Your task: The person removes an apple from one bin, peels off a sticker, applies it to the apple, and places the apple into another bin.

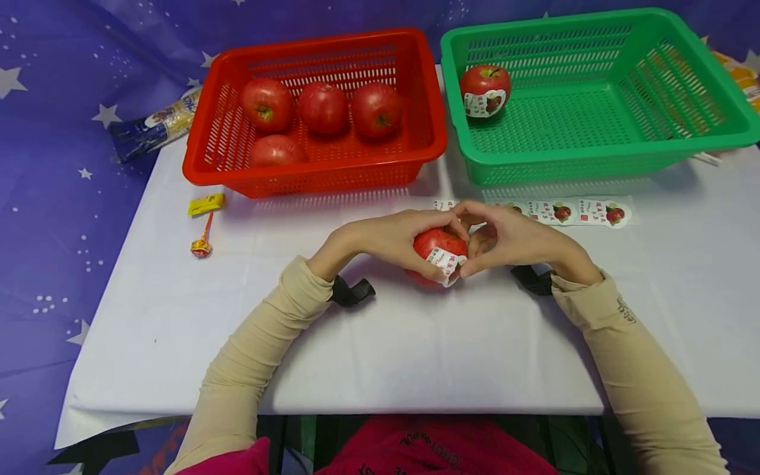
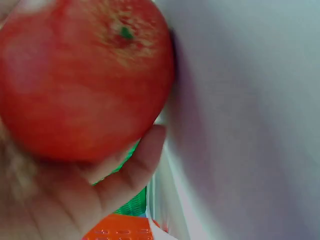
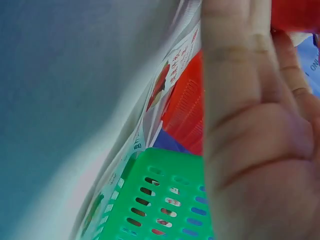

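Note:
A red apple (image 1: 437, 243) with a white printed sticker (image 1: 446, 262) on its near side rests low over the white table, held in the curved fingers and thumb of my left hand (image 1: 396, 239). The left wrist view shows that apple (image 2: 85, 80) against the palm, its stem end turned outward. At the apple's right side, my right hand (image 1: 515, 239) has its thumb tip at the sticker's edge. Its forefinger reaches toward the left fingers. The right wrist view shows long, fairly straight fingers (image 3: 232, 65); their contact with the apple is partly hidden.
A red basket (image 1: 315, 170) with several apples stands at back left. The green basket (image 1: 558, 158) at back right contains one stickered apple (image 1: 485, 91). A sticker strip (image 1: 570, 212) lies behind my hands. A lollipop (image 1: 201, 248) and yellow packet (image 1: 205, 204) lie left.

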Available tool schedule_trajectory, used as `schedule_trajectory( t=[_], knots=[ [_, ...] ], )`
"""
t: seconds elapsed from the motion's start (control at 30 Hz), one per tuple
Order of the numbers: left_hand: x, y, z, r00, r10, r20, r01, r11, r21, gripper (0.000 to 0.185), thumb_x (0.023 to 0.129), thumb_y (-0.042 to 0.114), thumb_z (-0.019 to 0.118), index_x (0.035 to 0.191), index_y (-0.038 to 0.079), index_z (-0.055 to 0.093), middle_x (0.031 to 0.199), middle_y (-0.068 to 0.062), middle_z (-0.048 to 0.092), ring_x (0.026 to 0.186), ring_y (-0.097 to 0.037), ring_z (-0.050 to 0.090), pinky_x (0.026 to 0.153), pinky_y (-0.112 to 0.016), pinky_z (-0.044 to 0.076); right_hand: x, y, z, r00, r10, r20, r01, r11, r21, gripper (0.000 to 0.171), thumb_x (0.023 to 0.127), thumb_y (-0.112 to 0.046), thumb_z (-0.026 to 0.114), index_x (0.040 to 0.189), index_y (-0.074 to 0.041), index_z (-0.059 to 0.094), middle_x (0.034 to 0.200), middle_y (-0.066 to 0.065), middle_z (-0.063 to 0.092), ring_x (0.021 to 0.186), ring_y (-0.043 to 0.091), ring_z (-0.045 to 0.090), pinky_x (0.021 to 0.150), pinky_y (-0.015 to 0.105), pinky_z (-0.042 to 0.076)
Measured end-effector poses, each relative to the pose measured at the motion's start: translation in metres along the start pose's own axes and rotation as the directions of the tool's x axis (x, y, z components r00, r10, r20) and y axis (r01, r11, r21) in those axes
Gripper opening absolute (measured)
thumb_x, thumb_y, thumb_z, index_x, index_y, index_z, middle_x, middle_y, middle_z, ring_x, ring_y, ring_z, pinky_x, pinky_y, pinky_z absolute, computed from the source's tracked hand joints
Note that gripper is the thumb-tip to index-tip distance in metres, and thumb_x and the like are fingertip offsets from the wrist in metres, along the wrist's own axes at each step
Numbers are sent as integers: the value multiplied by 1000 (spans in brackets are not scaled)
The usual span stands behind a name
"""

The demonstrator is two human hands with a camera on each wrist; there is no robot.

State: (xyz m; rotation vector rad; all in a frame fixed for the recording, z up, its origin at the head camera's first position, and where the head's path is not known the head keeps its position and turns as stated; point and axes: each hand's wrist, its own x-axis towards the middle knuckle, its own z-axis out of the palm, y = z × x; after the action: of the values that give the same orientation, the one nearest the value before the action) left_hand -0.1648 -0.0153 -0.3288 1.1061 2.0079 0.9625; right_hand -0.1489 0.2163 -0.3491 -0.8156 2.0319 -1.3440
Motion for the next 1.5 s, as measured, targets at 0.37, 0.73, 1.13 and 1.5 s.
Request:
schedule_trajectory(
  t=[0.37, 0.73, 1.13, 1.5],
  knots=[
    [3, -1, 3, 994, 57, -90, -38, 977, 209, 60, 66, 32, 79, 117, 17, 53, 120, 3, 52, 108, -9, 49, 88, -23, 46, 3, -9, 12, 999, 11, -31, -16, 989, -148, 85, 68, -20, 88, 135, -9, 37, 123, 9, 50, 112, 23, 57, 88, 33, 54],
    [-1, 47, -27, 967, 84, -241, 39, 884, 466, 68, 69, 61, 77, 119, 18, 60, 147, -3, 42, 127, -15, 48, 106, -28, 39, 11, -16, 26, 986, -114, -122, 44, 883, -468, 91, 62, -41, 89, 134, -9, 43, 123, 5, 56, 112, 19, 53, 93, 39, 46],
    [81, 47, -86, 808, -477, -347, 589, 668, 455, 136, 66, 88, 49, 148, 6, -22, 154, -9, -33, 144, -19, -26, 120, -36, 16, 6, -29, 29, 994, -101, -52, 74, 922, -379, 90, 58, -21, 91, 133, -15, 41, 126, 2, 56, 113, 19, 57, 93, 43, 50],
    [81, 52, -83, 778, -534, -331, 622, 578, 528, 124, 74, 87, 36, 149, 6, -20, 156, -9, -29, 147, -23, -21, 120, -41, 17, -25, -103, -95, 830, -301, -469, 1, 843, -538, 106, 48, 12, 88, 140, -18, 45, 129, -5, 55, 113, 7, 52, 93, 12, 44]
  ],
)
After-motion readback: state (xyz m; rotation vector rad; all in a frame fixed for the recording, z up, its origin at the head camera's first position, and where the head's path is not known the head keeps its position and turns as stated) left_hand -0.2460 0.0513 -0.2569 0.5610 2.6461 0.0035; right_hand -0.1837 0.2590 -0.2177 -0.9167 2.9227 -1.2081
